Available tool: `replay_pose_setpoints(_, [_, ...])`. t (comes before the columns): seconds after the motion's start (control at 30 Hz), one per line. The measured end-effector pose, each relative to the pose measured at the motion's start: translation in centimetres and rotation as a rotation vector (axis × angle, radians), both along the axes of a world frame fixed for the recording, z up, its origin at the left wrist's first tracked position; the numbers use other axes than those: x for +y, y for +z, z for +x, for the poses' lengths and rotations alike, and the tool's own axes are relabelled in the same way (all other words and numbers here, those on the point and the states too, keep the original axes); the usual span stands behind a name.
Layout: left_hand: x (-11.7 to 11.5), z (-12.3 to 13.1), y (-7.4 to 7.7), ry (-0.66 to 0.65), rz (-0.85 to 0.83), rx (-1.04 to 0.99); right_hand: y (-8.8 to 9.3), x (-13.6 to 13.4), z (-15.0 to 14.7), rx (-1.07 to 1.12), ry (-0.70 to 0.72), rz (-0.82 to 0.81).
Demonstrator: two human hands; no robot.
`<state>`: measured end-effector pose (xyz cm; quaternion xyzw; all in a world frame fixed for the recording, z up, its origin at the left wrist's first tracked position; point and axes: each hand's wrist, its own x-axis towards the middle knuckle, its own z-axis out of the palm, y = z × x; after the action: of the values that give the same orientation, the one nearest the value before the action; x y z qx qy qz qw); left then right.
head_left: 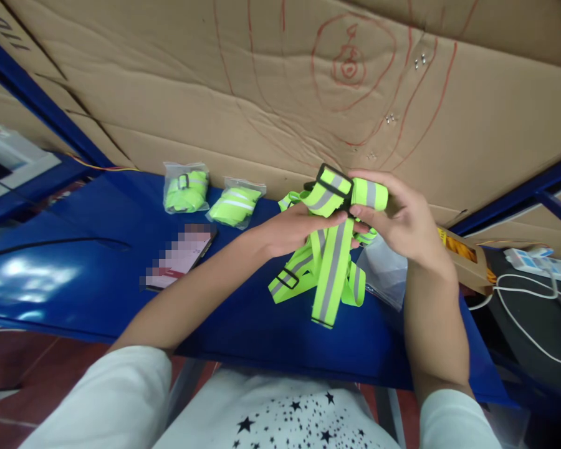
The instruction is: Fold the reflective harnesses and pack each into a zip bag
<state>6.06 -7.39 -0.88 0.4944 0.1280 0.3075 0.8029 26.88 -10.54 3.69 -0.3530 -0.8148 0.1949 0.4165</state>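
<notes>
A neon yellow reflective strap harness (330,262) with grey stripes and black buckles hangs above the blue table (98,280). My left hand (292,227) pinches its straps from the left, just under a black buckle. Closed on the rolled upper end of the harness is my right hand (404,221), which holds it from the right. Loose strap ends dangle down to the table.
Two clear bags with folded neon straps (186,187) (236,204) lie at the back by a cardboard wall (280,81). A phone (180,255) lies left of my arm. An empty clear bag (386,268), a small cardboard box (465,255) and white cables (533,312) are on the right.
</notes>
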Motion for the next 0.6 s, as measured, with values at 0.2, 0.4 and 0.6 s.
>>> replay_pose_setpoints(0.2, [1.2,-0.6,-0.4,-0.082,-0.014,-0.146,-0.3,-1.0,-1.5,-0.164,-0.127,0.471])
replay_pose_setpoints(0.4, [1.0,-0.7,0.3,0.092,-0.167,-0.104,0.5,0.4,0.2,-0.251,0.033,0.287])
replay_pose_setpoints(0.6, [1.8,0.1,-0.3,0.074,-0.259,-0.014,1.6,-3.0,-0.1,-0.235,0.155,0.028])
